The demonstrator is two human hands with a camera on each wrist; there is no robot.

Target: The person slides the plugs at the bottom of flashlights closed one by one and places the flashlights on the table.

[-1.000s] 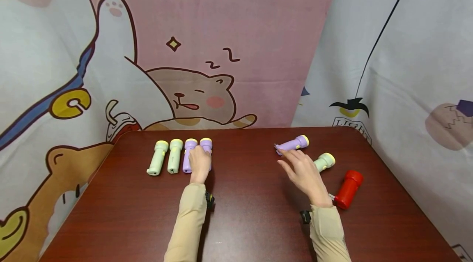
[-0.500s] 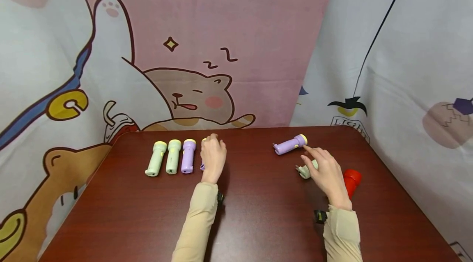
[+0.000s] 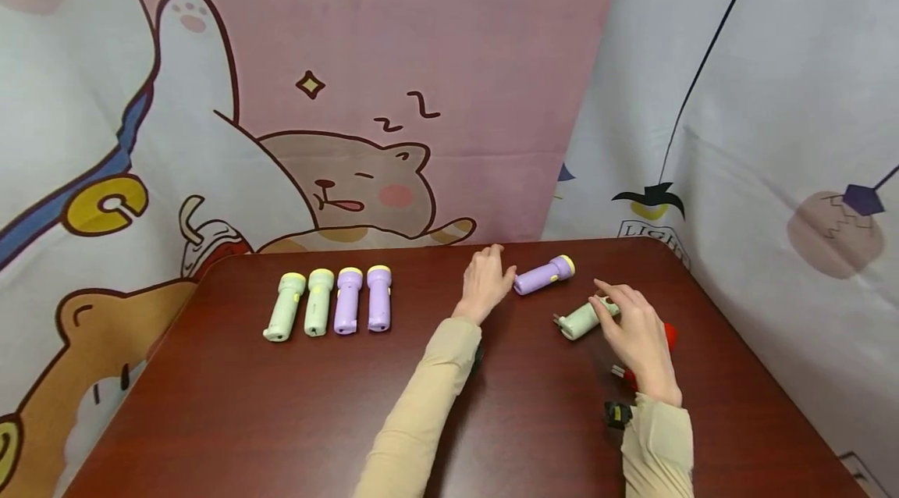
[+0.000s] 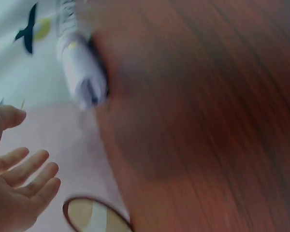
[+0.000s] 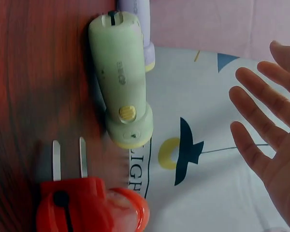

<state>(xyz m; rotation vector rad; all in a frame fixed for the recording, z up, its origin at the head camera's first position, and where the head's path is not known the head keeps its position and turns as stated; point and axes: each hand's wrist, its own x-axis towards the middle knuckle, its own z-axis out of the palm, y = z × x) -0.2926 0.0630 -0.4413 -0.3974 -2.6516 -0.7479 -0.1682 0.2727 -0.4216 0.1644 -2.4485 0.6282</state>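
My left hand (image 3: 485,283) is raised close beside the tail of a purple flashlight (image 3: 541,277) at the back right. Its fingers are spread and nothing is in them, as the left wrist view shows the hand (image 4: 19,188) apart from that flashlight (image 4: 84,72). Over a pale green flashlight (image 3: 581,322) hovers my right hand (image 3: 637,338), partly covering its head. In the right wrist view the fingers (image 5: 261,96) are extended with a gap to the green flashlight (image 5: 120,72). A red flashlight (image 5: 82,208) with two metal plug prongs lies near, mostly hidden behind the right hand in the head view.
On the left of the brown table (image 3: 295,420) lies a row of flashlights: two green ones (image 3: 284,307) (image 3: 319,303) and two purple ones (image 3: 348,301) (image 3: 379,299), heads toward the back. A cartoon-printed cloth (image 3: 492,92) hangs behind the table.
My left hand has let go of the rightmost purple flashlight in the row and moved right toward the other purple one. My right hand has shifted right, uncovering the green flashlight's body.
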